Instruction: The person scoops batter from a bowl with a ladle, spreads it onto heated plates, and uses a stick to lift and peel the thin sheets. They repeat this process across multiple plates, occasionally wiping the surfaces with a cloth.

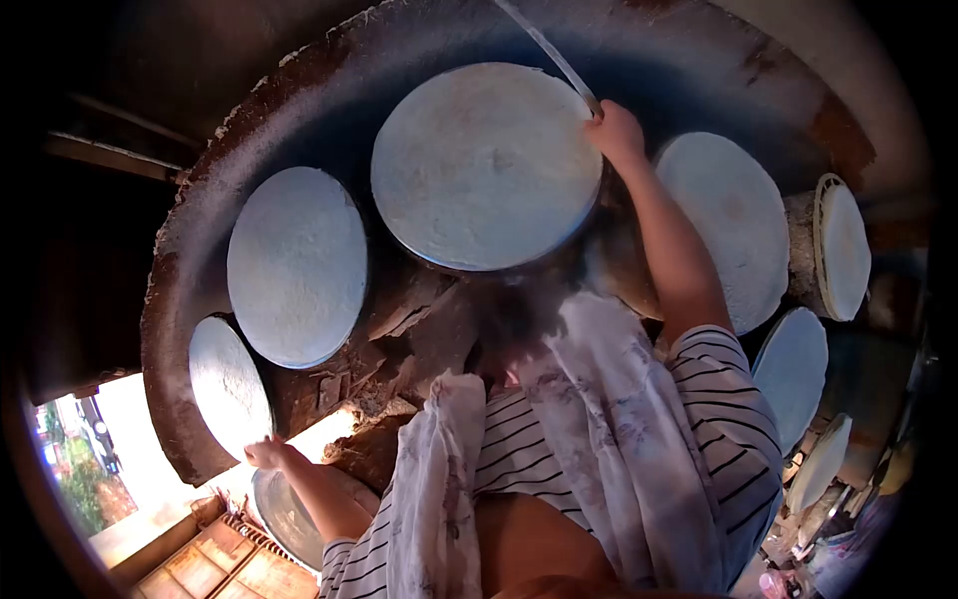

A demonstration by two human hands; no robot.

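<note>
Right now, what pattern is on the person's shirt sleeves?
Thin dark stripes on white, on the sleeve, head view.

flatbreads (486, 165) crowd the griddle (180, 230); narrow dark gaps between them; right hand (615, 130) and stick (549, 50) block the top edge.

thin pale stick (547, 52), slanted over round flatbread (486, 165)

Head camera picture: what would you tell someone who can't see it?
The right hand holds a long stick at the edge of a big round flatbread on a dark griddle. The left hand touches another flatbread.
</note>
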